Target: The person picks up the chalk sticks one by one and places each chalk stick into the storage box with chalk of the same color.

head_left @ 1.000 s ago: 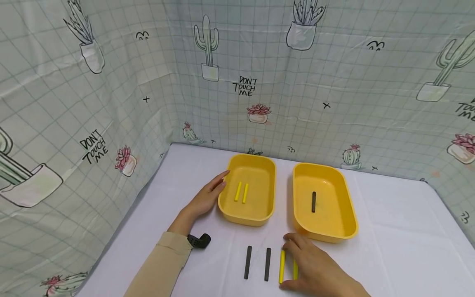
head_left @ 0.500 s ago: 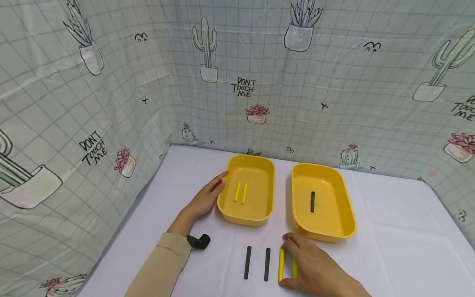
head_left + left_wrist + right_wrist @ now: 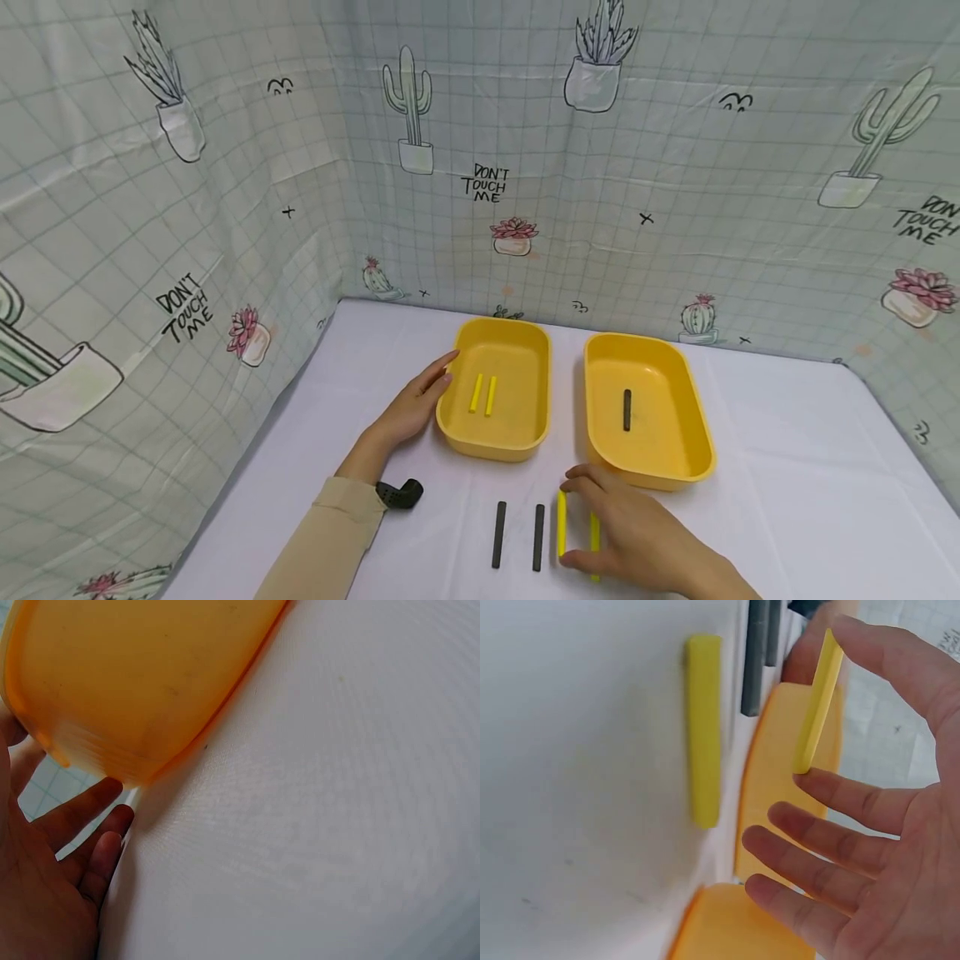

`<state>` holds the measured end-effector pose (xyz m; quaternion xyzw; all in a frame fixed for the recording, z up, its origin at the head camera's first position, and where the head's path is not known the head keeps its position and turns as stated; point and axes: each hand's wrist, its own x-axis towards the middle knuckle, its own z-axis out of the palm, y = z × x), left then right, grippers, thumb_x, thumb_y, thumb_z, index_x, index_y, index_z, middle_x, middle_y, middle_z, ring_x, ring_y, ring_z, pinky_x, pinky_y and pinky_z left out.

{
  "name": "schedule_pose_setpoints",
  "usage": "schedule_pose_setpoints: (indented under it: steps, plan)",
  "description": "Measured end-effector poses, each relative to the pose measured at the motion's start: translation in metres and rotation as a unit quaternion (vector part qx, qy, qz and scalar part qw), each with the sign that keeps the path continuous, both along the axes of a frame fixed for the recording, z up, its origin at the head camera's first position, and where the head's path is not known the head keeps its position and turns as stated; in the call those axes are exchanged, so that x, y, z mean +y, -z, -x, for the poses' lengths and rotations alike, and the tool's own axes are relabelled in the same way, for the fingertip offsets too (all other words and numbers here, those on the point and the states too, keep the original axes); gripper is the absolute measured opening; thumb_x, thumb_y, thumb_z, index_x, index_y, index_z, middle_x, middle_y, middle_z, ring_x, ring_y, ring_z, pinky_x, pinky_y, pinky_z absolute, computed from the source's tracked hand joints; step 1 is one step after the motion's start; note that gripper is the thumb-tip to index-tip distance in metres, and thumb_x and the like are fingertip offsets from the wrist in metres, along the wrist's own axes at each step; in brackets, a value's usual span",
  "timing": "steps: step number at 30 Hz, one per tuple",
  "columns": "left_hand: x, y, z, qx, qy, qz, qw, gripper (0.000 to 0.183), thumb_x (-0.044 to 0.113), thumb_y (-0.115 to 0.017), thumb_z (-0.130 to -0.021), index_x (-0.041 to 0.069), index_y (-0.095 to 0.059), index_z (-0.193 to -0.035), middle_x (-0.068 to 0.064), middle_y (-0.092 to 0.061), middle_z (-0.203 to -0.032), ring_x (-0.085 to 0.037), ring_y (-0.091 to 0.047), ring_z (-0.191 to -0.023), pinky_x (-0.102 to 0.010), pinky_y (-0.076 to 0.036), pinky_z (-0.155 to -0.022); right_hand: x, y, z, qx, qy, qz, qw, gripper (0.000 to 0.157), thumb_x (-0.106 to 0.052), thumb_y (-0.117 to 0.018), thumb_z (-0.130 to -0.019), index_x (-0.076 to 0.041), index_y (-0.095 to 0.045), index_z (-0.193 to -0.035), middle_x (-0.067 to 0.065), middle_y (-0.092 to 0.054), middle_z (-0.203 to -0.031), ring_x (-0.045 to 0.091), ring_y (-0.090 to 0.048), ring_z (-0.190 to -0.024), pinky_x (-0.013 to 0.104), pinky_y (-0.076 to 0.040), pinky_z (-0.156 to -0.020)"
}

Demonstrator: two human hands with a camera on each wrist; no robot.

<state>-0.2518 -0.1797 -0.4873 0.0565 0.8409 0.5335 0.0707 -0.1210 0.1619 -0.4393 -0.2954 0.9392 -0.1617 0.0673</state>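
My right hand (image 3: 637, 533) pinches a yellow stick (image 3: 561, 525) by its two ends, between thumb and index finger. In the right wrist view that stick (image 3: 821, 701) is off the white surface, and the other fingers are spread. A second yellow stick (image 3: 703, 731) lies on the table below; in the head view my hand partly covers it. Two dark grey sticks, one (image 3: 498, 535) left of the other (image 3: 538, 537), lie beside it. My left hand (image 3: 408, 408) rests with extended fingers against the left side of the left yellow tray (image 3: 521, 400).
Two yellow sticks, one (image 3: 476, 393) beside the other (image 3: 491, 397), lie in the left tray. The right yellow tray (image 3: 667, 417) holds one dark stick (image 3: 627, 410) and stands just beyond my right hand. A patterned cloth (image 3: 600, 183) walls the table's back and sides.
My right hand has lifted the pinched yellow stick off the table, leaving the second yellow stick lying there. The left hand stays against the tray. The head view has shifted slightly.
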Motion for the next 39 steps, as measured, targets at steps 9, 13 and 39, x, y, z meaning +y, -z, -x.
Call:
schedule_pose_setpoints:
  steps: [9,13,39]
  plan:
    - [-0.001,0.001,-0.004,0.000,-0.011,-0.001,0.9999,0.045,0.048,-0.044,-0.110,0.052,-0.040,-0.154,0.005,-0.035,-0.169,-0.028,-0.030,-0.158,-0.059,-0.020,-0.129,-0.003,-0.013,0.005,0.033,-0.044,0.041,0.998,0.067,-0.066,-0.074,-0.086,-0.020,-0.060,-0.133,-0.010,-0.056,-0.138,0.013,-0.066,-0.111,0.035,-0.058,-0.096]
    - [-0.002,0.004,-0.005,-0.001,-0.015,0.000,0.9999,0.045,0.047,-0.045,-0.110,0.051,-0.040,-0.155,0.005,-0.034,-0.169,-0.028,-0.030,-0.158,-0.059,-0.021,-0.129,-0.007,-0.021,0.009,0.021,-0.043,0.045,0.998,0.070,-0.071,-0.070,-0.086,-0.021,-0.060,-0.135,-0.011,-0.057,-0.138,0.014,-0.064,-0.116,0.038,-0.058,-0.099]
    - [0.002,-0.002,-0.003,0.010,-0.002,-0.006,0.9999,0.047,0.046,-0.045,-0.110,0.046,-0.040,-0.157,0.002,-0.034,-0.169,-0.030,-0.030,-0.158,-0.059,-0.020,-0.129,-0.026,-0.043,0.068,0.044,0.001,0.082,0.996,0.074,-0.052,-0.081,-0.087,-0.011,-0.058,-0.145,0.008,-0.055,-0.149,0.030,-0.058,-0.134,0.052,-0.050,-0.112]
